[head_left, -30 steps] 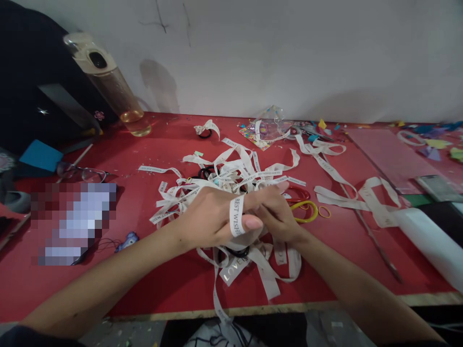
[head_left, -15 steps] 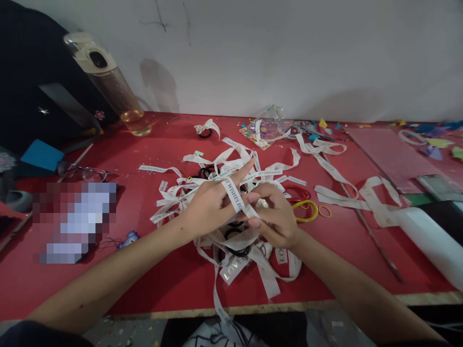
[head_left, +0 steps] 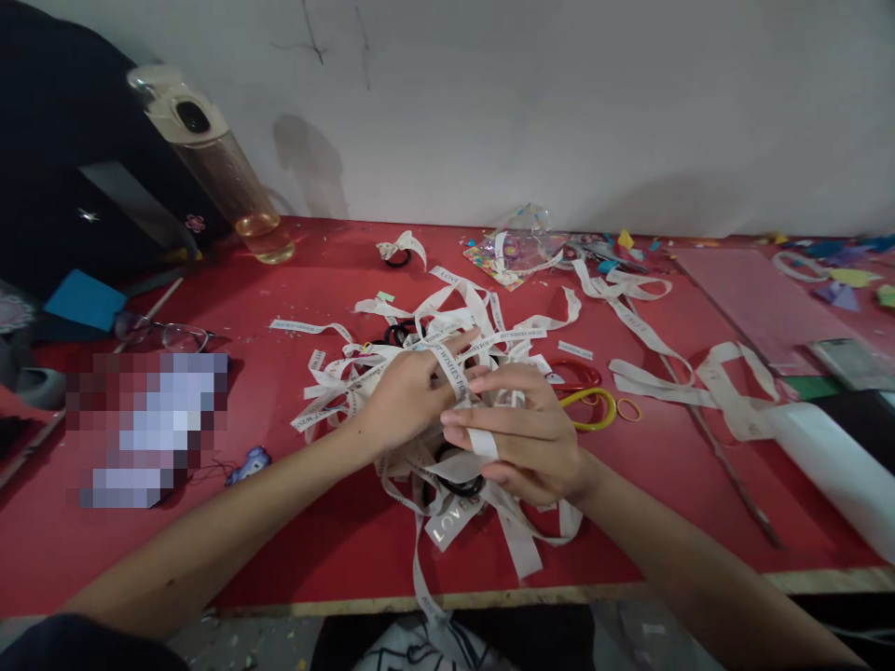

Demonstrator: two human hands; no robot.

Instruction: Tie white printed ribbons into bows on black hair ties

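Note:
A white ribbon printed with "BEST WISHES FOR" loops over the fingers of my left hand, whose forefinger points forward to the right. My right hand is close beside it, with the white tail of a ribbon between its fingers. Beneath both hands lies a tangled pile of printed white ribbons. Black hair ties show among them, partly covered. At the right of the pile are scissors with a yellow handle and a red handle.
Beyond the pile sits a hair tie with a ribbon bow. A bottle stands at the back left, near eyeglasses. To the right are loose ribbon, a thin stick, a pink sheet and a white roll.
My right hand has shifted its fingers lower and spread them, and the ribbon tail now passes between them. My left hand stays nearly in place, its forefinger a little lower.

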